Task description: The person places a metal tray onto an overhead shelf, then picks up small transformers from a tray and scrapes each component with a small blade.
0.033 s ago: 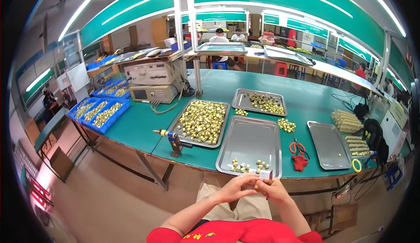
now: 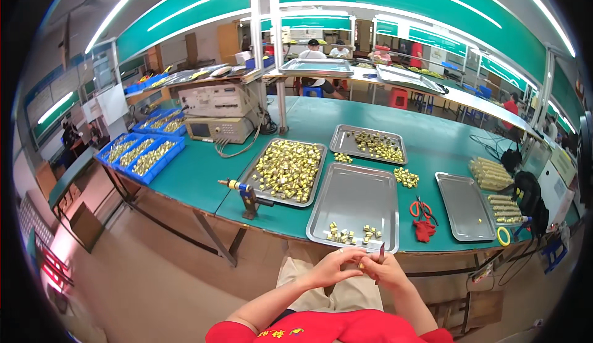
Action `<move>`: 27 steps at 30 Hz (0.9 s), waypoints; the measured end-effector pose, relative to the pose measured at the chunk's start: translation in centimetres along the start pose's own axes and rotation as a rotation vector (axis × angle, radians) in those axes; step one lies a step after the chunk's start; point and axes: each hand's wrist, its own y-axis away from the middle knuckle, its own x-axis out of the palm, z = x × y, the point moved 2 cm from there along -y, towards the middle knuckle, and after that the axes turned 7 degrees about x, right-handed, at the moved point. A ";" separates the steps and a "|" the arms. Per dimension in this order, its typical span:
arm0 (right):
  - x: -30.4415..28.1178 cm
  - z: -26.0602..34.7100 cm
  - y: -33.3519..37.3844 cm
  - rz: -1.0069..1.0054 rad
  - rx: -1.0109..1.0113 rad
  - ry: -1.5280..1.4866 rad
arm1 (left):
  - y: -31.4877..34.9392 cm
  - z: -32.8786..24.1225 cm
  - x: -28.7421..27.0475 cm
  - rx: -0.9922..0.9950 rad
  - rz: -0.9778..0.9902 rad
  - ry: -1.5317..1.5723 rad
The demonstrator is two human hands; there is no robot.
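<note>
Below the near edge of the steel tray (image 2: 355, 202), the left hand (image 2: 330, 267) and the right hand (image 2: 386, 271) meet above the lap, touching each other. Both are closed around a small yellow part (image 2: 361, 266), pinched between the fingertips; the right hand also holds a thin dark tool (image 2: 381, 253) standing upright. The step in hand appears to be fitting or trimming work on this single part. Judged from the layout, the next move calls for a short reach forward over the tabletop (image 2: 204, 170) edge to set the part down with the finished yellow parts (image 2: 349, 234) clustered at the near end of the steel tray.

Left of the steel tray, a second tray (image 2: 285, 171) is heaped with the same yellow parts. Right of the steel tray lie orange-handled scissors (image 2: 420, 209). Beyond the steel tray, a far tray (image 2: 369, 143) holds more parts.
</note>
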 end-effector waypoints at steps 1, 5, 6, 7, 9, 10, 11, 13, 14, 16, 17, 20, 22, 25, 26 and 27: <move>0.6 -0.1 0.2 0.011 0.013 0.010 | 0.8 -0.7 0.3 0.000 -0.036 -0.005; 3.1 -0.1 1.1 0.078 0.029 -0.029 | 3.3 -1.1 0.2 0.037 -0.111 -0.018; 3.5 -0.5 1.1 0.075 0.041 -0.027 | 4.0 -1.2 0.1 0.008 -0.130 0.005; 3.8 -0.6 0.9 0.068 0.050 -0.025 | 4.4 -1.3 -0.1 -0.018 -0.145 0.028; 4.4 -1.0 1.3 0.062 0.071 -0.029 | 5.0 -1.7 -0.1 -0.016 -0.160 0.032; 4.7 -1.3 1.3 0.049 0.052 -0.076 | 5.2 -1.9 -0.2 -0.016 -0.176 0.052; 4.8 -1.6 1.3 0.034 0.032 -0.124 | 5.4 -1.9 -0.2 -0.015 -0.190 0.072; 5.1 -2.0 1.9 0.043 0.006 -0.180 | 6.0 -1.2 0.4 -0.031 -0.227 0.210; 5.4 -1.8 2.3 0.025 -0.040 -0.217 | 6.3 -1.0 0.6 -0.022 -0.267 0.262; 6.0 -1.1 3.3 -0.090 -0.069 -0.150 | 6.6 -0.6 0.8 -0.018 -0.296 0.331; 6.0 -1.3 3.6 -0.100 -0.066 -0.153 | 6.7 -0.4 0.8 -0.021 -0.289 0.338; 5.7 -2.2 4.1 -0.140 -0.082 -0.104 | 7.0 0.0 0.9 -0.068 -0.236 0.385; 5.7 -2.5 4.1 -0.133 -0.068 -0.092 | 7.5 0.0 1.2 -0.096 -0.218 0.429; 6.3 -2.6 3.5 -0.096 -0.036 -0.109 | 8.1 0.4 1.1 -0.143 -0.247 0.462; 6.6 -2.6 3.2 -0.061 -0.013 -0.134 | 8.5 0.4 0.8 -0.151 -0.263 0.457; 6.8 -2.6 2.8 -0.058 -0.005 -0.136 | 8.9 0.6 0.7 -0.158 -0.267 0.459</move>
